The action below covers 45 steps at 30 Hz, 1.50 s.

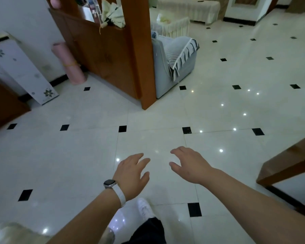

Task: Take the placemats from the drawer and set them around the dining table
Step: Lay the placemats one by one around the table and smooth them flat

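Glossy white tiles (60,164) with small black square insets are filling most of the head view and reflecting points of ceiling light.

The only markings I am making out are dark flower prints on the white cabinet (21,67) standing at the left wall; any lettering there is too blurred to read. The smartwatch (110,184) on a white band is showing a dark face.

The left hand (132,170) is reaching forward over the floor, palm down, with its fingers loosely spread apart and gripping nothing. The right hand (190,164) is hovering just beside it in the same way, fingers relaxed and slightly bent, thumb apart, touching nothing. Below them a white shoe (144,207) is stepping on the tiles.

Ahead, a brown wooden partition (109,55) is standing with a folded pale umbrella (113,14) lying on its ledge. A pink rolled mat (69,64) is leaning upright near its left end, and a grey armchair (176,62) with a frilled cover is sitting against its right post. A brown wooden edge (289,164) is jutting in at the right.

Where the placemats are lying I cannot tell from this view.
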### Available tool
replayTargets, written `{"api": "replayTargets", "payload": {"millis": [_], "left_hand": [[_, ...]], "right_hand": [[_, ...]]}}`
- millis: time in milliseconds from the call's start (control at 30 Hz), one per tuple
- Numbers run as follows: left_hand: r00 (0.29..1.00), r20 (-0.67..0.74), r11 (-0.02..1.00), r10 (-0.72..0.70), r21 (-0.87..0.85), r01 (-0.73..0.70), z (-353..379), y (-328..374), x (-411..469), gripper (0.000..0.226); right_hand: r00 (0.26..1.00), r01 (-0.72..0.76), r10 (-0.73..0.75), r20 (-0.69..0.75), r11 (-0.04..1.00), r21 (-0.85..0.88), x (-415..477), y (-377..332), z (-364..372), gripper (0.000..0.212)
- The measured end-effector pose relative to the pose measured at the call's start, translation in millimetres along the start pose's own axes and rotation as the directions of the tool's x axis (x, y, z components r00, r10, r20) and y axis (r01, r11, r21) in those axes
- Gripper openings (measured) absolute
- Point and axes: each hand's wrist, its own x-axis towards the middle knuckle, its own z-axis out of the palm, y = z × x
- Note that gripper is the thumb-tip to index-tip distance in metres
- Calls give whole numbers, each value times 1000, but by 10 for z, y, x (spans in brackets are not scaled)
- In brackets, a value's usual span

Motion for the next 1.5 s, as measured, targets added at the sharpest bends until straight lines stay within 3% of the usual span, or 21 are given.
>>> {"api": "replayTargets", "payload": {"millis": [233,367,500,633,933,1133,1267,1500], "left_hand": [[998,-16,997,-59,-53,58,-382,-1164,922,54],[990,-47,990,-133,-58,131,-648,-1828,1246,53],[971,-52,967,-233,-122,225,-719,-2271,1243,59],[943,-35,940,-331,-103,326,-711,-2719,1258,52],[833,43,824,-552,-124,553,-841,-3649,1539,60],[733,46,730,-679,-66,681,-1202,-4349,1981,53],[678,-27,678,-735,-59,733,-1542,-4725,2257,71],[507,-6,505,-862,-108,856,-1641,-5083,2049,58]], "right_hand": [[1000,-5,2,-32,995,-98,1248,-449,-410,53],[996,70,-79,-50,985,-155,1965,-911,-543,53],[985,175,-173,26,969,-174,2526,-1364,-498,53],[956,293,-279,96,937,-191,3126,-1715,-439,53],[878,458,-419,233,877,-147,4568,-2196,-263,49],[829,530,-502,246,846,-60,5777,-2544,-375,48],[767,614,-573,289,786,-73,6445,-2863,-542,50],[662,713,-664,348,701,-18,7003,-3623,-350,47]]}}
